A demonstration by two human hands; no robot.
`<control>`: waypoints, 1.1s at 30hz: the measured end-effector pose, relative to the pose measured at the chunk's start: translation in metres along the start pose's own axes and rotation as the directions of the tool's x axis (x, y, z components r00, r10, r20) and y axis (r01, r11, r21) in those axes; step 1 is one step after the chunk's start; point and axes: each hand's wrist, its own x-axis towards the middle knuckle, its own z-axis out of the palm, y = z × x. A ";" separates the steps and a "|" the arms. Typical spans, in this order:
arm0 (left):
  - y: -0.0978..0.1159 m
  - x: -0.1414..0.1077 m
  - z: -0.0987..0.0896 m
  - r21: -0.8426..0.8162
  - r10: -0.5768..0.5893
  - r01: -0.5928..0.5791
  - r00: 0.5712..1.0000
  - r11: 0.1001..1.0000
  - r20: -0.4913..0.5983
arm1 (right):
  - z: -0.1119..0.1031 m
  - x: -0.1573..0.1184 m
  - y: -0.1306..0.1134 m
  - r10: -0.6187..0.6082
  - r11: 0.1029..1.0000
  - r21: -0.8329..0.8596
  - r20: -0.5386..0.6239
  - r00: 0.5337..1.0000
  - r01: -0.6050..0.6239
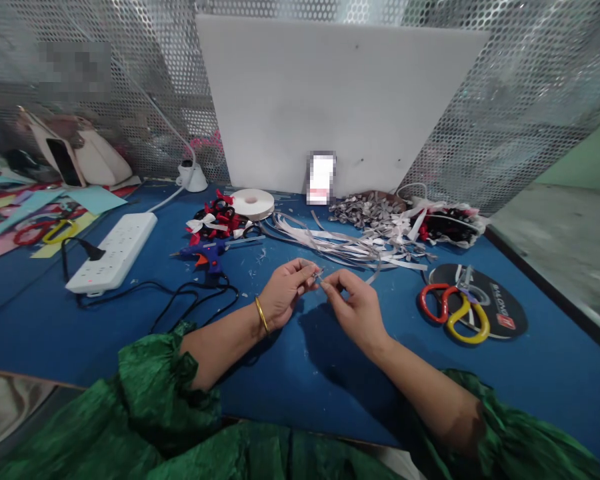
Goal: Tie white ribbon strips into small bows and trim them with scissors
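Note:
Above the middle of the blue table, my left hand (pixel 286 291), with a gold bangle at the wrist, pinches a small greyish ribbon piece (pixel 319 273). My right hand (pixel 354 307) is closed at the fingertips on the right side of that same small piece. Its exact shape is too small to tell. Beyond my hands lie loose white and grey ribbon strips (pixel 325 243). A blue glue gun (pixel 207 253) rests to the left of my hands. Scissors with red and yellow handles (pixel 455 310) lie to the right, on a dark round pad (pixel 500 300).
A white power strip (pixel 115 250) and black cables are at the left. Behind stand a ribbon roll (pixel 253 203), red and black bows (pixel 220 220), a lit phone (pixel 321 179), a grey ribbon pile (pixel 367 212) and a white board (pixel 340 100). A bag (pixel 97 157) sits back left.

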 end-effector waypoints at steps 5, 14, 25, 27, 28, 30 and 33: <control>0.001 0.001 -0.001 0.136 0.048 -0.058 0.996 0.989 0.076 | 0.001 0.003 0.003 0.219 0.954 0.191 0.082 0.972 -0.231; -0.004 -0.001 0.000 0.297 0.101 -0.112 0.994 0.948 0.052 | 0.001 0.002 0.007 0.101 0.995 -0.017 -0.008 0.995 -0.102; -0.003 -0.003 0.001 0.260 0.015 0.007 0.997 0.966 -0.081 | -0.002 0.002 0.014 -0.241 0.813 -0.515 0.128 0.962 0.272; -0.001 -0.004 0.003 0.271 0.046 -0.019 0.995 0.962 -0.093 | -0.004 0.002 0.015 -0.291 0.762 -0.562 0.144 0.946 0.320; -0.001 -0.005 0.003 0.266 0.046 -0.017 0.993 0.964 -0.105 | -0.004 0.002 0.016 -0.291 0.772 -0.553 0.130 0.948 0.313; -0.001 -0.005 0.004 0.248 0.032 0.002 0.991 0.969 -0.133 | -0.004 0.002 0.018 -0.263 0.831 -0.489 0.076 0.962 0.266; -0.003 -0.005 0.003 0.230 0.016 0.019 0.989 0.973 -0.147 | -0.004 0.002 0.019 -0.235 0.886 -0.400 0.049 0.971 0.234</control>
